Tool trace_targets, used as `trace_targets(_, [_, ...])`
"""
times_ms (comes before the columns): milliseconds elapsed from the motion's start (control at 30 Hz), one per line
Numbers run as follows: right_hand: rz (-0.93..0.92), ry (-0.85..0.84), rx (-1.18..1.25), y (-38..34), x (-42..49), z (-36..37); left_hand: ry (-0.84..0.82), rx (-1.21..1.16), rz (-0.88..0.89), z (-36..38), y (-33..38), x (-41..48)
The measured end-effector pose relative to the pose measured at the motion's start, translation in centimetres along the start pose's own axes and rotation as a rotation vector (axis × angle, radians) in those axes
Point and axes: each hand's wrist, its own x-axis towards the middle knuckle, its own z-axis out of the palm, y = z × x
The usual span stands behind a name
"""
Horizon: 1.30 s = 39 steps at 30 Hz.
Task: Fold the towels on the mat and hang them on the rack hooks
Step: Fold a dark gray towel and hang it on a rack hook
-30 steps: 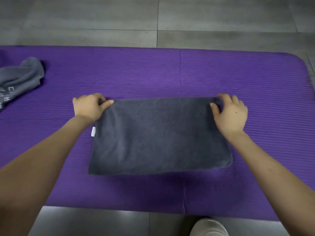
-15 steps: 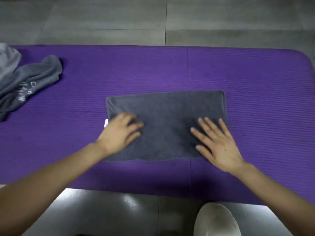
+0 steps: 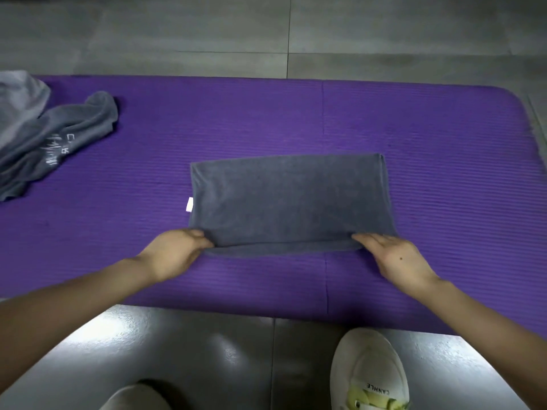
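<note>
A dark grey towel (image 3: 290, 199), folded into a rectangle, lies flat in the middle of the purple mat (image 3: 429, 128). A small white tag sticks out of its left edge. My left hand (image 3: 174, 253) pinches the towel's near left corner, lifting the near edge slightly. At the near right corner, my right hand (image 3: 393, 255) has its fingers tucked under the towel's edge and its thumb on top. The rack and its hooks are out of view.
A crumpled grey towel (image 3: 59, 137) with white lettering lies at the mat's left end, with a lighter grey cloth (image 3: 17, 99) behind it. Grey floor tiles surround the mat. My white shoe (image 3: 370, 371) stands on the floor by the near edge.
My hands have moved from the far corners, across the towel's top, down to its near corners and taken hold there. The near edge has lifted a little.
</note>
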Motion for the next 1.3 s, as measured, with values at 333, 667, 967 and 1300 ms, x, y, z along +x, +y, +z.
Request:
trace_targets(333, [0.432, -0.097, 0.796, 0.4, 0.9, -6.7, 0.044, -0.814, -0.471, -6.0, -2.3, 2.1])
trace_targets(667, [0.635, -0.019, 0.626, 6.9, 8.5, -1.3, 0.335, -0.510, -0.698, -4.0, -4.3, 9.2])
trace_targets(967, [0.258, 0.478, -0.116, 1.4, 6.3, -1.6, 0.606, 0.097, -0.487, -2.0, -0.5, 9.7])
trace_targets(1300, [-0.200, 0.229, -0.236, -4.3, 5.1, 4.8, 0.374, 0.020, 0.071, 3.9, 9.1, 9.6])
